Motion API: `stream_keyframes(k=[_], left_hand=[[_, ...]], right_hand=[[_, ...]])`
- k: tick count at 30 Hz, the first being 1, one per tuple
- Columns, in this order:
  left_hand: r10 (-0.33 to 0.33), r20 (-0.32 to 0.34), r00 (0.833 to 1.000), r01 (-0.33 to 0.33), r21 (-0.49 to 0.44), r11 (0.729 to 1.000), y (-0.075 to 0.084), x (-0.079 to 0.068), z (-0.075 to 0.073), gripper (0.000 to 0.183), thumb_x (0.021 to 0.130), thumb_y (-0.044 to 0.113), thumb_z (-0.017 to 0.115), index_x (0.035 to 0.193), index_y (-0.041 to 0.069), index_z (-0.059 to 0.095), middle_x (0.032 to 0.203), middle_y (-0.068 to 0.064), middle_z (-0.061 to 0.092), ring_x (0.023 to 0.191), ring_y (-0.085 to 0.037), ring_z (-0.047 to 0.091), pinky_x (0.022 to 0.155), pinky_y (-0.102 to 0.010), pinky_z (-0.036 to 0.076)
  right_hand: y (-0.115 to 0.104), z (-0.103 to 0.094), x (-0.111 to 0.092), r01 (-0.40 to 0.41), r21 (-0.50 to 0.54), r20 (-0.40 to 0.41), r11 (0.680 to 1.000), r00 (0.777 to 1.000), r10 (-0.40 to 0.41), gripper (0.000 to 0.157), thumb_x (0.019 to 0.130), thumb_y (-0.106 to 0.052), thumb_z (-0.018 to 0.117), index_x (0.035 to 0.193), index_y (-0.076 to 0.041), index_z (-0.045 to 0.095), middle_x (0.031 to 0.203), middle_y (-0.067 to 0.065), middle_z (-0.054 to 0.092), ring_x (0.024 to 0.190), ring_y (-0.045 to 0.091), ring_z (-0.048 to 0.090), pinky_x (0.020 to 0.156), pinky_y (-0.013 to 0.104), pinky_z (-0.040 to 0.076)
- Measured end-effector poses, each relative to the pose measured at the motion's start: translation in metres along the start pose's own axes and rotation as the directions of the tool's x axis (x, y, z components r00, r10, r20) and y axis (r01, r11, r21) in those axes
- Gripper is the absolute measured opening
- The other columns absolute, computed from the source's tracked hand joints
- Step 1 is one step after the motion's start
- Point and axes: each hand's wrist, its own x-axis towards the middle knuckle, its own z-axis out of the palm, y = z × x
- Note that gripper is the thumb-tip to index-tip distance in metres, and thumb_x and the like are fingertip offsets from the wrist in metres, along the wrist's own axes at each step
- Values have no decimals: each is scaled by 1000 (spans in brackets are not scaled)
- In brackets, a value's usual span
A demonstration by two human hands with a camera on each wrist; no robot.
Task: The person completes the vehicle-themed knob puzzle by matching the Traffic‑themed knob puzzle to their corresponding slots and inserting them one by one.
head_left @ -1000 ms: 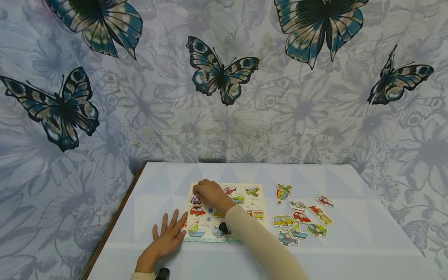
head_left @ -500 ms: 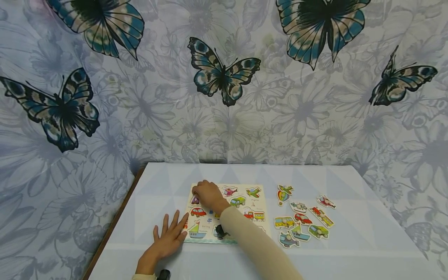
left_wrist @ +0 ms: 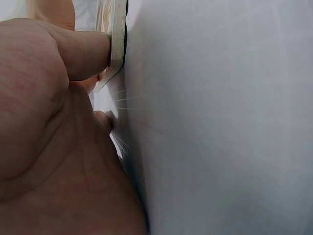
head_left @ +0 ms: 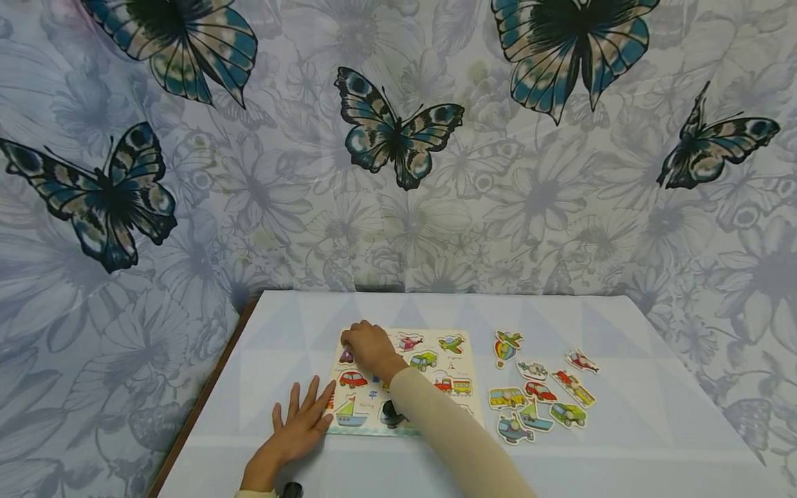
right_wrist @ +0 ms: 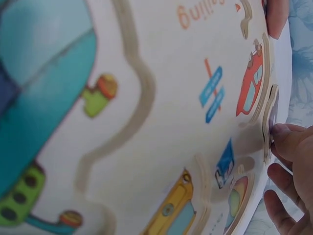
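Right hand (head_left: 369, 348) at far left part of cream rectangular wooden board (head_left: 462, 361) printed with vehicles; fingers pinch thin purple wooden piece (head_left: 346, 357) there. Left hand (head_left: 300, 423), fingers spread, touches board's near left edge. Colourful flat vehicle-shaped pieces (head_left: 539, 392) lie on pale bench (head_left: 647, 408), right of board.

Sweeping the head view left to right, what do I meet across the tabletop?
Left hand → flat cream board printed with vehicles → flat yellow bus-shaped piece → red car-shaped piece → red-and-white helicopter-shaped piece. Left out for overlap: the right hand and other pieces.
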Motion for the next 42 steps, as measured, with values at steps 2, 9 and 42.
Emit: stream_keyframes(k=[2, 9, 42], left_hand=[[11, -5, 1000, -11, -7, 1000, -3, 1, 2, 65, 101, 57, 42, 158, 26, 33, 167, -21, 8, 150, -49, -18, 105, -73, -24], [-13, -2, 1000, 13, 29, 999, -3, 1, 3, 64, 102, 57, 40, 159, 28, 29, 168, -18, 6, 151, -47, -19, 107, -72, -22], [-73, 44, 996, 71, 41, 997, 13, -2, -7, 59, 105, 37, 47, 159, 20, 30, 168, -20, 4, 150, -50, -17, 107, -74, -20]], right_hand=[[1, 3, 0, -6, -2, -4, 1000, 1000, 6, 16, 100, -30, 64, 115, -29, 70, 109, -10, 68, 97, 10, 60, 89, 30, 54], [1, 6, -2, -12, 0, -15, 1000, 1000, 12, 15, 99, -30, 65, 113, -30, 71, 107, -10, 68, 95, 11, 61, 88, 31, 54], [35, -7, -20, -24, 62, -29, 998, 999, 26, 25, 100, -30, 64, 125, -28, 66, 120, -9, 67, 107, 13, 61, 94, 34, 53]])
